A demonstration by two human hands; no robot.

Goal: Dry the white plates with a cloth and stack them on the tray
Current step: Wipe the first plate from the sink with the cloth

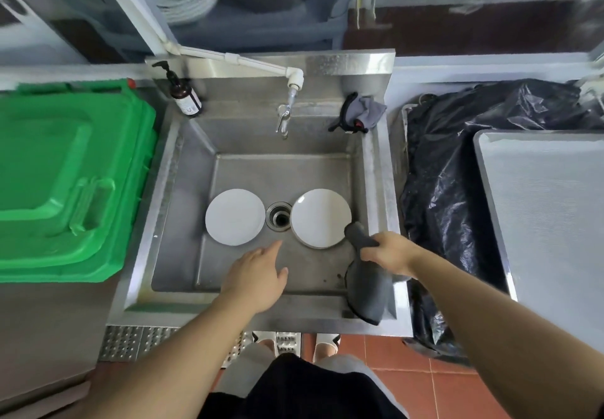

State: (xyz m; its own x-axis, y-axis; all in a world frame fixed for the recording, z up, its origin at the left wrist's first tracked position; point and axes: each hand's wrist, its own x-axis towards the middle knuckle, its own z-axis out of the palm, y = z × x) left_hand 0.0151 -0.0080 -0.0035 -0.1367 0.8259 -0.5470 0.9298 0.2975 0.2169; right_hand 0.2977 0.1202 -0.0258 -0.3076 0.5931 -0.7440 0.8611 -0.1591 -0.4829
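Note:
Two white plates lie flat in the steel sink [183, 222], one on each side of the drain: the left plate [234, 216] and the right plate [318, 216]. My left hand [258, 275] reaches over the sink's front part with fingers straight, holding nothing, a little short of the left plate. My right hand [390, 252] grips a dark grey cloth [367, 291] that hangs down over the sink's front right corner; the cloth's upper end touches the right plate's edge. The grey tray [549, 216] lies at the right, with nothing on its visible part.
A green bin lid [65, 177] fills the left side. A soap bottle [183, 93] stands at the sink's back left, a tap [287, 105] at the back middle, a rag and brush [358, 113] at the back right. Black plastic sheeting [451, 170] lies between sink and tray.

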